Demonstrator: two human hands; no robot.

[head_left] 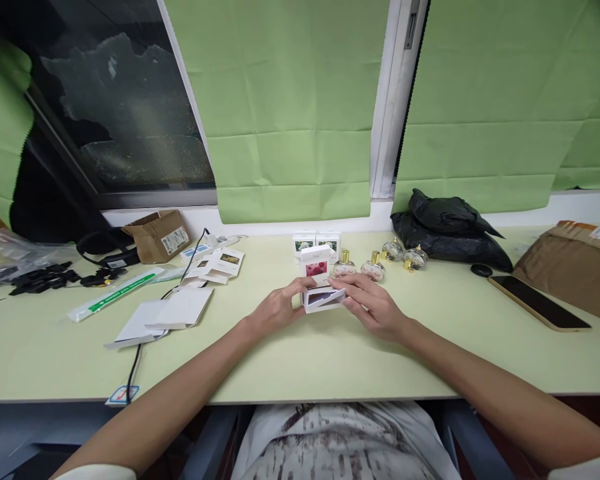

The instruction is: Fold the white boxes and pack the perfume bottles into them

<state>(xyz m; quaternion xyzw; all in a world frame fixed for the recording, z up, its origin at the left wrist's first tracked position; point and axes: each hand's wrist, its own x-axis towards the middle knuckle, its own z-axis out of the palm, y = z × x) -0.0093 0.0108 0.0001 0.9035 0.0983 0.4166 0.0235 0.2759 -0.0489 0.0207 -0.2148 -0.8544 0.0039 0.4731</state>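
Between my hands, over the middle of the table, is a small white carton (325, 301) with its opening facing me and a flap showing. My left hand (279, 308) is closed on its left side, with the thumb along the upper edge. The fingers of my right hand (375, 308) pinch its right side near the flap. Just behind it rises a white panel with a red flower picture (316, 268); I cannot tell whether it belongs to the same carton. Close by stand round glass perfume bottles with gold caps (373, 268), several in all. Two white boxes with flower pictures (328, 243) stand behind.
Flattened white cartons (183, 308) and printed ones (227, 263) lie to the left, by a black cable (134, 367). Further left are a brown box (159, 237) and headphones (110, 250). A black bag (447, 233), phone (537, 303) and brown parcel (575, 267) lie right.
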